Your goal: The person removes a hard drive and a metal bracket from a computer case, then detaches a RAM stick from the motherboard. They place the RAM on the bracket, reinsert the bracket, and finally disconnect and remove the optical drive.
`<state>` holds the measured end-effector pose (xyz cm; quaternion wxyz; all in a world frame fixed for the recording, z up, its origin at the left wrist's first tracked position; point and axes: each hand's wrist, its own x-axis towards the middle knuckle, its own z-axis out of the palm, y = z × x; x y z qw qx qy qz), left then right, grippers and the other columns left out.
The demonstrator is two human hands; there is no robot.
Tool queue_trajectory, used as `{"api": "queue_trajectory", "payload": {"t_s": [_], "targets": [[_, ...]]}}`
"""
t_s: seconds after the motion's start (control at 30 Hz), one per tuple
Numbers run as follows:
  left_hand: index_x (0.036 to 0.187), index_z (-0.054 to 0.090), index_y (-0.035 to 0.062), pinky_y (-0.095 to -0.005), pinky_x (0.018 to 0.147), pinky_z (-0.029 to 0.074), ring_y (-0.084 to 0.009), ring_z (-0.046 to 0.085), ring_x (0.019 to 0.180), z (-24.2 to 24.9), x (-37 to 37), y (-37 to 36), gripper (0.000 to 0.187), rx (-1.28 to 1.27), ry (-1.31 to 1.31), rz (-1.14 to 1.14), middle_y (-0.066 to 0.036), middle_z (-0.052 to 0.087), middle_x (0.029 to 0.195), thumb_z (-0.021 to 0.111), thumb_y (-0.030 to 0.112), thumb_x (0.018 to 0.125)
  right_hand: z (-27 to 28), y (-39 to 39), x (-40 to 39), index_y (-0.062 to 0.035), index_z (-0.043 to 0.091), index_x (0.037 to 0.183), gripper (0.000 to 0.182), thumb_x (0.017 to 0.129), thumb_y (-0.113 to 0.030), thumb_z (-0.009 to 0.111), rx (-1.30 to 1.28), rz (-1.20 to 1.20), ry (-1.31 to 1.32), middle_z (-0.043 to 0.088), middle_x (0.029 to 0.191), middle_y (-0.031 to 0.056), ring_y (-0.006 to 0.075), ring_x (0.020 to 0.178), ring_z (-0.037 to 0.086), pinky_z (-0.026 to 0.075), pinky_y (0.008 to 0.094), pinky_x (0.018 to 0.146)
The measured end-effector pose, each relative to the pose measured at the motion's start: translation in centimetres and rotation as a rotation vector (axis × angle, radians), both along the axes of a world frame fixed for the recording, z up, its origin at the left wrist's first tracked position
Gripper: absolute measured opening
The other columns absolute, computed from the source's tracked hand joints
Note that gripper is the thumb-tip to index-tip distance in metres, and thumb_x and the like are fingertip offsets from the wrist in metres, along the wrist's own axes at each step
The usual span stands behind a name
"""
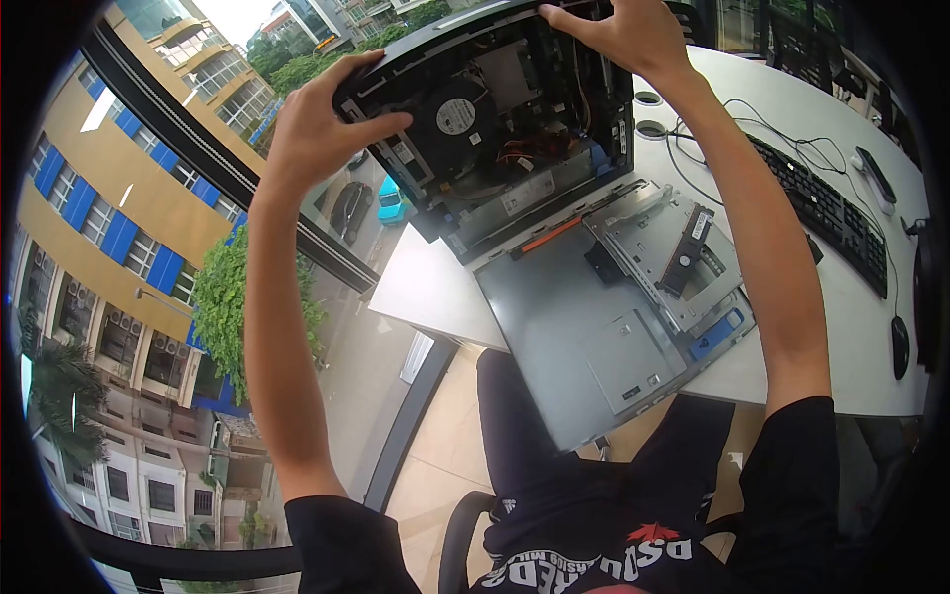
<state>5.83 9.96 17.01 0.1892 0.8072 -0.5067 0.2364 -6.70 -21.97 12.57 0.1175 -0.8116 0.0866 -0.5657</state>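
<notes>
An opened desktop computer case (539,188) stands tilted at the edge of the white table, its inside facing me. My left hand (322,124) grips its upper left edge, thumb inside near the round black fan (457,116). At the top right edge, my right hand (633,38) holds the frame, fingers behind it and thumb in front. Loose wires (520,156) show low inside the case. Its metal side panel (554,327) hangs folded out over the table edge above my lap. On that panel sit a metal drive bracket (643,252) and a blue latch (716,334).
The white table (792,366) bears a black keyboard (826,213), a mouse (900,346), tangled cables (782,129) and a small black device (875,178). A window with a dark frame (178,114) runs along the left. Under me is a chair with a black armrest (460,540).
</notes>
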Motion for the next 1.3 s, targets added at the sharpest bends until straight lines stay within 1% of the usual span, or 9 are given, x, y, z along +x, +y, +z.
{"api": "queue_trajectory", "payload": {"t_s": [0.1, 0.2, 0.3, 0.33, 0.43, 0.63, 0.93, 1.13, 1.3], "targets": [[0.129, 0.070, 0.0124, -0.0363, 0.090, 0.056, -0.0187, 0.075, 0.093, -1.5, 0.4, -1.3, 0.060, -0.130, -0.173, 0.108, -0.010, 0.079, 0.103, 0.090, 0.036, 0.078, -0.3, -0.3, 0.1, -0.0007, 0.075, 0.111, 0.062, 0.081, -0.055, 0.076, -0.051, 0.010, -0.025, 0.074, 0.116, 0.0189, 0.0358, 0.107, 0.071, 0.057, 0.0427, 0.093], [0.118, 0.074, 0.0113, -0.0350, 0.083, 0.057, -0.0188, 0.076, 0.084, -2.0, 0.1, -2.2, 0.055, -0.220, -0.276, 0.131, -0.008, 0.080, 0.095, 0.089, 0.045, 0.077, -0.6, -0.4, 0.4, -0.0007, 0.073, 0.113, 0.063, 0.082, -0.056, 0.076, -0.062, -0.025, -0.031, 0.072, 0.120, 0.0188, 0.0361, 0.109, 0.070, 0.056, 0.0431, 0.094], [0.113, 0.075, 0.0107, -0.0344, 0.082, 0.057, -0.0210, 0.077, 0.083, -1.5, -0.5, -3.0, 0.057, -0.180, -0.296, 0.250, -0.008, 0.079, 0.091, 0.087, 0.052, 0.077, -0.8, -0.5, 0.3, 0.0001, 0.072, 0.115, 0.064, 0.083, -0.055, 0.075, -0.067, 0.007, -0.033, 0.072, 0.120, 0.0190, 0.0366, 0.110, 0.069, 0.056, 0.0436, 0.095], [0.109, 0.076, 0.0106, -0.0340, 0.081, 0.057, -0.0224, 0.076, 0.082, -1.3, -0.5, -3.0, 0.058, -0.184, -0.271, 0.250, -0.007, 0.079, 0.088, 0.086, 0.056, 0.076, -0.9, -0.6, 0.3, 0.0005, 0.071, 0.115, 0.064, 0.084, -0.055, 0.074, -0.072, 0.011, -0.037, 0.072, 0.120, 0.0191, 0.0368, 0.110, 0.069, 0.056, 0.0437, 0.095], [0.105, 0.077, 0.0100, -0.0335, 0.078, 0.057, -0.0215, 0.076, 0.078, -1.1, -0.2, -2.8, 0.058, -0.160, -0.384, 0.268, -0.006, 0.078, 0.084, 0.086, 0.058, 0.075, -1.2, -0.7, 0.7, 0.0015, 0.071, 0.115, 0.063, 0.085, -0.054, 0.073, -0.090, 0.015, -0.056, 0.071, 0.120, 0.0197, 0.0376, 0.110, 0.069, 0.056, 0.0441, 0.094], [0.095, 0.078, 0.0084, -0.0332, 0.070, 0.056, -0.0203, 0.073, 0.068, -0.4, -0.2, -3.2, 0.057, -0.065, -0.458, 0.272, -0.004, 0.075, 0.075, 0.085, 0.062, 0.075, -1.7, -0.9, 1.2, 0.0022, 0.069, 0.116, 0.062, 0.087, -0.052, 0.071, -0.116, 0.001, -0.098, 0.070, 0.119, 0.0203, 0.0383, 0.109, 0.069, 0.056, 0.0446, 0.094], [0.088, 0.074, 0.0022, -0.0332, 0.062, 0.056, -0.0222, 0.071, 0.058, 0.1, 0.0, -3.4, 0.062, 0.005, -0.517, 0.231, -0.008, 0.071, 0.065, 0.082, 0.062, 0.079, -1.8, -1.1, 1.4, 0.0016, 0.069, 0.113, 0.060, 0.087, -0.053, 0.070, -0.112, -0.003, -0.093, 0.070, 0.116, 0.0203, 0.0390, 0.108, 0.068, 0.055, 0.0457, 0.093], [0.083, 0.071, 0.0012, -0.0368, 0.061, 0.057, -0.0251, 0.071, 0.058, 0.8, -0.8, -4.0, 0.063, 0.079, -0.507, 0.279, -0.011, 0.070, 0.062, 0.081, 0.063, 0.080, -1.9, -0.7, 1.2, -0.0020, 0.067, 0.113, 0.057, 0.088, -0.053, 0.070, -0.062, 0.013, -0.089, 0.069, 0.115, 0.0219, 0.0400, 0.108, 0.067, 0.055, 0.0472, 0.093], [0.082, 0.072, 0.0027, -0.0387, 0.063, 0.058, -0.0270, 0.072, 0.059, 0.9, -0.8, -4.1, 0.063, 0.096, -0.538, 0.293, -0.009, 0.070, 0.062, 0.079, 0.065, 0.081, -1.9, -0.8, 1.2, -0.0028, 0.067, 0.115, 0.057, 0.088, -0.053, 0.070, -0.062, 0.008, -0.085, 0.069, 0.115, 0.0227, 0.0410, 0.109, 0.067, 0.055, 0.0479, 0.093]]}}
